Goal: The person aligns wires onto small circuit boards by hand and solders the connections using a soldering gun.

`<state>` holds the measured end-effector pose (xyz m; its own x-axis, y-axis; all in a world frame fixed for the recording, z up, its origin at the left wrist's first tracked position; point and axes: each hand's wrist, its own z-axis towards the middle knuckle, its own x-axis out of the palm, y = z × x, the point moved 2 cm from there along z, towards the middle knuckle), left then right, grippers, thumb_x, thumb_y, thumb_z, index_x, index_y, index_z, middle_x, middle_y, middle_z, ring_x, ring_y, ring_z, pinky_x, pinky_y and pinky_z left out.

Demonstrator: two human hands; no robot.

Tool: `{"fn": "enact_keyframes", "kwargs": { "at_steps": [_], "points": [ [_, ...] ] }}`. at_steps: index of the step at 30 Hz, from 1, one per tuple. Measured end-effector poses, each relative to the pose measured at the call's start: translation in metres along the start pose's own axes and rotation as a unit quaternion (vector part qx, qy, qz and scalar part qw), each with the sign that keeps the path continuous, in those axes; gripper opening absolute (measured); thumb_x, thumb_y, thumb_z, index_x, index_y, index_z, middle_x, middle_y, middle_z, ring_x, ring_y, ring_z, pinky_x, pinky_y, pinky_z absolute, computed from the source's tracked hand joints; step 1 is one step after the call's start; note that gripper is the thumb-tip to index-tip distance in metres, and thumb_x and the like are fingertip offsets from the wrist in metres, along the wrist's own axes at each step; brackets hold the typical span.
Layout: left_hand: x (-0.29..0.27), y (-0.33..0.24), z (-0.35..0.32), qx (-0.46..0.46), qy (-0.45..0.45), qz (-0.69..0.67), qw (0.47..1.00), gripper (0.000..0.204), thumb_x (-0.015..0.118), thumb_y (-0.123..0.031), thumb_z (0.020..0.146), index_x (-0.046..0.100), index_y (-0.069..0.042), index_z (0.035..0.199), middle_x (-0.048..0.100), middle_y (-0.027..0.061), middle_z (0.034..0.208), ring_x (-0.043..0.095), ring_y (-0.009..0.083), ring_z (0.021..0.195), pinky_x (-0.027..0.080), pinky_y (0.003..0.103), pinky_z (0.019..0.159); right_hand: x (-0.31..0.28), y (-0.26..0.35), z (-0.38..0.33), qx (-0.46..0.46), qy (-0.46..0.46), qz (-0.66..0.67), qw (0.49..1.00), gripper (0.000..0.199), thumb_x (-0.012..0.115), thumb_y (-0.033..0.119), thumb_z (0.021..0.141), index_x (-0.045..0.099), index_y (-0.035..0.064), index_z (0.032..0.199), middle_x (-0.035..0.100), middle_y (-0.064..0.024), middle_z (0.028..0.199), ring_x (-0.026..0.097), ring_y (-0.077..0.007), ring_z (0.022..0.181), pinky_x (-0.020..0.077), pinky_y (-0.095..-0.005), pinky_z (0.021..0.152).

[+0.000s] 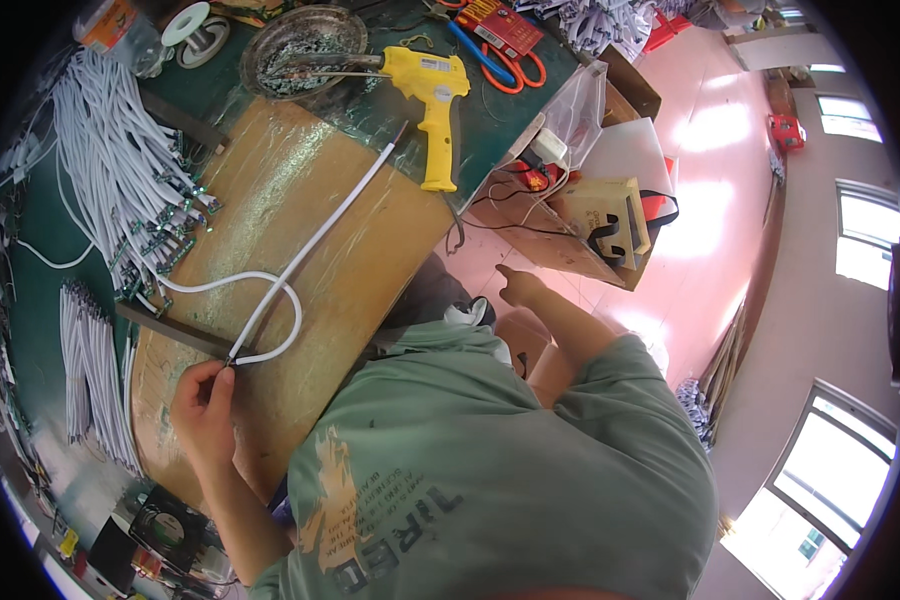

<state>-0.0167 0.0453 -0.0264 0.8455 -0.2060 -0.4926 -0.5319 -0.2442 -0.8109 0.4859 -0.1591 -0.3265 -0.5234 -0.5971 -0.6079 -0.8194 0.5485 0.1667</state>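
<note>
My left hand (pixel 206 407) is closed, thumb and forefinger pinching a white cable (pixel 315 245) at a small dark joint. From the pinch, one length runs straight up across the brown board (pixel 270 150) to a bare, thin tip. A second white length curls in a loop and trails back to a bundle of white cables (pixel 100 130), whose ends carry small green parts. Off the table on the right, my right hand (pixel 520 288) hangs with its forefinger stretched out. Nothing shows in it, though its other fingers are partly hidden.
A yellow glue gun (pixel 438 110) lies beside a round metal dish (pixel 303 30) of dark scraps. Behind are orange-handled scissors (pixel 515 78) and a solder wire spool (pixel 198 38). A second cable bundle (pixel 92 370) lies left. Right of the table stands an open carton (pixel 540 235).
</note>
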Motion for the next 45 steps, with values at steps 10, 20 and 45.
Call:
{"fn": "enact_keyframes", "kwargs": {
  "at_steps": [10, 20, 45],
  "points": [
    [-0.006, 0.006, 0.0, -0.01, -0.002, 0.003, 1.0, 0.012, 0.073, -0.003, 0.09, 0.069, 0.0, 0.101, 0.064, -0.002, 0.087, 0.056, 0.0056, 0.077, 0.044, 0.02, 0.071, 0.015, 0.041, 0.028, 0.008, 0.129, -0.054, 0.99, 0.094, 0.062, 0.01, 0.082, 0.016, 0.0283, 0.162, 0.07, -0.0244, 0.111, 0.07, -0.0363, 0.1, 0.056, -0.0446, 0.081],
    [-0.007, -0.004, -0.014, -0.004, -0.025, 0.013, 1.0, 0.013, 0.075, -0.008, 0.089, 0.071, -0.002, 0.1, 0.066, 0.0, 0.087, 0.059, 0.0081, 0.077, 0.047, 0.022, 0.073, 0.059, 0.041, 0.086, -0.124, 0.096, -0.019, 0.987, 0.081, 0.073, 0.039, 0.084, 0.039, 0.0174, 0.154, 0.071, -0.0215, 0.112, 0.068, -0.0368, 0.107, 0.0541, -0.0452, 0.091],
    [0.001, -0.003, -0.01, 0.155, 0.001, -0.017, 0.988, 0.014, 0.069, -0.019, 0.083, 0.068, -0.006, 0.089, 0.067, 0.0124, 0.092, 0.064, 0.0339, 0.094, 0.05, 0.044, 0.08, 0.168, 0.53, -0.003, -0.655, 0.282, -0.296, 0.635, 0.057, 0.073, 0.034, 0.084, 0.06, 0.0153, 0.136, 0.071, -0.0146, 0.116, 0.068, -0.0295, 0.108, 0.0515, -0.0395, 0.096]
  ]
}}
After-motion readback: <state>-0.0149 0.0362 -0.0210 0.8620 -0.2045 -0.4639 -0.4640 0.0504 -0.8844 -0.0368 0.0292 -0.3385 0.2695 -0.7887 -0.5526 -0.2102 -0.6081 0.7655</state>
